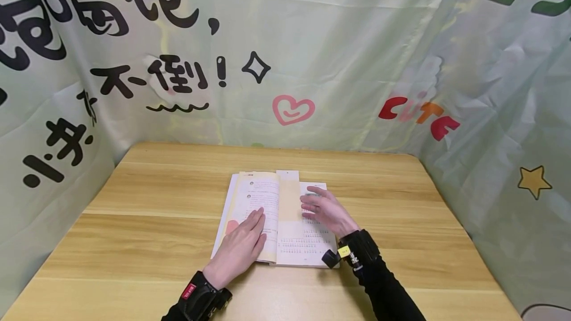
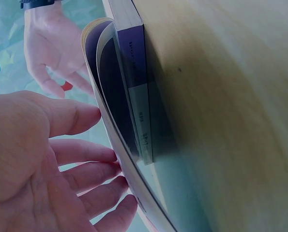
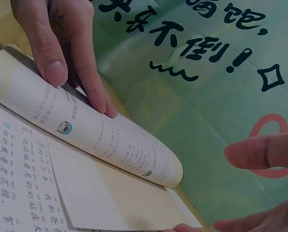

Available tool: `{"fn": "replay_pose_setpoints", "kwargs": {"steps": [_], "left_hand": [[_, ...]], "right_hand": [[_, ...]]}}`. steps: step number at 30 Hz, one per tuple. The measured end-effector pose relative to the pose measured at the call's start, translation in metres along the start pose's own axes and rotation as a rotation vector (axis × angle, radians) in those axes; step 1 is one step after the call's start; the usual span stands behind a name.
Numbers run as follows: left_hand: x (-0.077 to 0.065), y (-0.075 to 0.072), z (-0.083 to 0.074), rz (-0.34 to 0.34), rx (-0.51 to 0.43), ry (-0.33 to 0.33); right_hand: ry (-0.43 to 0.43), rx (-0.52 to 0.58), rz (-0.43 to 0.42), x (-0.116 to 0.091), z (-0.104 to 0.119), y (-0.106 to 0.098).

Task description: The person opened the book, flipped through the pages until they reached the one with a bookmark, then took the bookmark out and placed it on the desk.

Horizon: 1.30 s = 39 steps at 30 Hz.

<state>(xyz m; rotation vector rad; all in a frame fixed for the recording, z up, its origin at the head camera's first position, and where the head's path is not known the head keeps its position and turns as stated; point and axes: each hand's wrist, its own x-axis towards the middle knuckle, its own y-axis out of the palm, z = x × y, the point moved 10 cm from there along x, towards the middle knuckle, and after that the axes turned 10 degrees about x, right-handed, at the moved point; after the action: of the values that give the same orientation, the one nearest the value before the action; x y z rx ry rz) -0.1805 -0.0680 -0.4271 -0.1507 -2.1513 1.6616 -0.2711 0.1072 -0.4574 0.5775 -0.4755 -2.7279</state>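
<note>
An open book (image 1: 308, 251) with printed pages lies on the wooden table. My left hand (image 1: 238, 249) rests on its left-hand pages, fingers fairly straight. In the left wrist view those pages (image 2: 93, 63) bow up beside the spine (image 2: 136, 96), and the left fingertips (image 2: 117, 157) touch them. A cream paper sheet (image 1: 289, 199) lies along the fold on the right side and sticks out past the top edge. Over the right page hovers my right hand (image 1: 327, 212), its fingers spread and relaxed, holding nothing. The right wrist view shows its thumb (image 3: 260, 151) apart from the sheet.
The wooden table (image 1: 156, 187) extends around the book on all sides. A pale printed cloth (image 1: 348, 53) hangs behind it and along both sides. Each wrist wears a black band (image 1: 363, 246) with a small device.
</note>
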Motion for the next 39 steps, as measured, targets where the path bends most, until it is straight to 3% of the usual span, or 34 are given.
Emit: {"fn": "replay_pose_setpoints", "kwargs": {"steps": [13, 20, 29, 39], "left_hand": [[0.001, 0.0, 0.0, 0.005, 0.002, -0.001], [0.0, -0.001, 0.0, 0.009, 0.005, 0.005], [0.001, -0.001, 0.0, 0.009, 0.003, -0.001], [0.0, -0.001, 0.0, 0.014, -0.005, -0.002]], "right_hand": [[0.022, -0.002, -0.037, 0.008, -0.007, -0.001], [0.016, -0.095, -0.028, 0.022, -0.012, -0.002], [-0.027, -0.229, -0.121, 0.034, -0.012, -0.004], [-0.044, -0.298, -0.196, 0.038, -0.012, -0.007]]}}
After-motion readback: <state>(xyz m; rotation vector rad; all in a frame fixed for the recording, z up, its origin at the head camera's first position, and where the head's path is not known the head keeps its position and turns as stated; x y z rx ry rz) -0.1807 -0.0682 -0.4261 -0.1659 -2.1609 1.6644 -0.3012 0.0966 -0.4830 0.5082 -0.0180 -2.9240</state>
